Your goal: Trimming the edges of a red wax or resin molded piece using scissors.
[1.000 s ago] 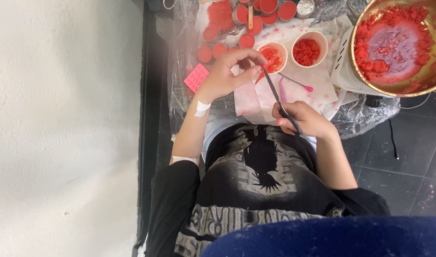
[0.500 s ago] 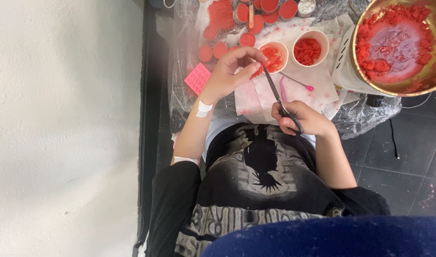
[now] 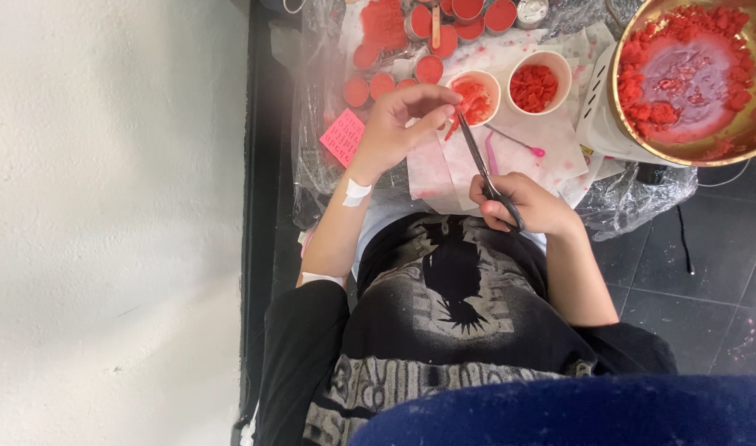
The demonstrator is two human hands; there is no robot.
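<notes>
Inspector A: Right hand [image 3: 533, 204]?
Inspector B: Closed through the handles of long black metal scissors [image 3: 479, 165], blades pointing up toward the small white bowl of red pieces [image 3: 474, 97].
Inspector A: Left hand [image 3: 402, 124]?
Inspector B: Fingers pinched on a small red piece [image 3: 452, 130] at the scissor tips, beside that bowl.

gold bowl [image 3: 698, 83] cropped at right, scissor tips [image 3: 459, 124] behind left hand [image 3: 398, 128]
</notes>
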